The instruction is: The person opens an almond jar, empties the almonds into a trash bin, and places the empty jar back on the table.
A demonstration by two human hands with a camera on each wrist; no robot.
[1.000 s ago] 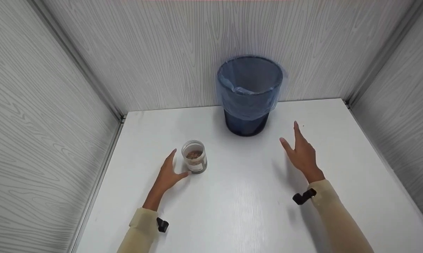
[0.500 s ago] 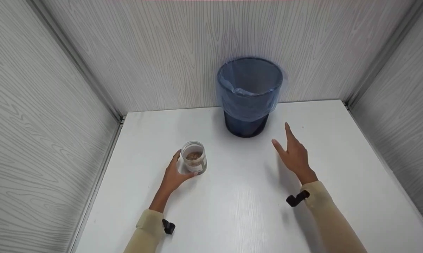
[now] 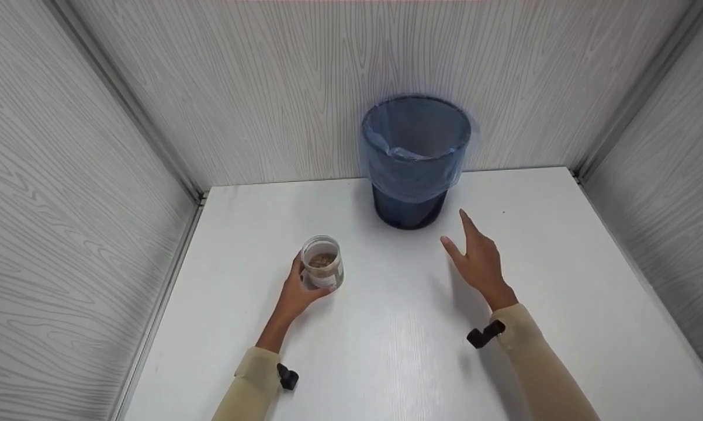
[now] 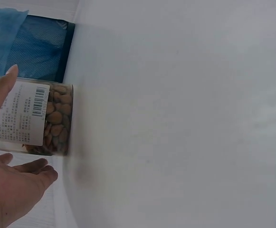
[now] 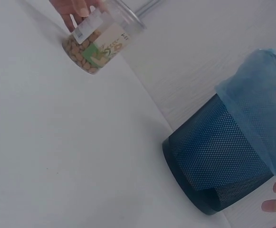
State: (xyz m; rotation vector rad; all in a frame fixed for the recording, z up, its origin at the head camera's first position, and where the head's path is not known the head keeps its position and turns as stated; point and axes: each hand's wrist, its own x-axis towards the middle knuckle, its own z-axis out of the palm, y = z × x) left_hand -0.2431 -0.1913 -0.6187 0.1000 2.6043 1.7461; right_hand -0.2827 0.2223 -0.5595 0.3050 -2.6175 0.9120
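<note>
A clear, lidless plastic jar (image 3: 323,264) stands upright on the white table, part filled with brown pieces (image 4: 56,118) that look like nuts. Its label (image 4: 21,114) carries a barcode and small print; the right wrist view shows a green printed side. My left hand (image 3: 295,295) holds the jar from the left, thumb across the near side and fingers round the far side. In the left wrist view the thumb lies over the label. My right hand (image 3: 478,263) hovers above the table to the right, thumb and fingers spread, holding nothing.
A dark blue mesh wastebasket (image 3: 409,207) stands at the back of the table, behind and right of the jar. A translucent blue bag (image 3: 415,181) lines it, folded over its rim. Pale wood-grain panels (image 3: 269,88) enclose the table at the back and both sides.
My left hand has moved right and closed round the jar, which stays in place. My right hand has drifted left and slightly nearer to me, still spread.
</note>
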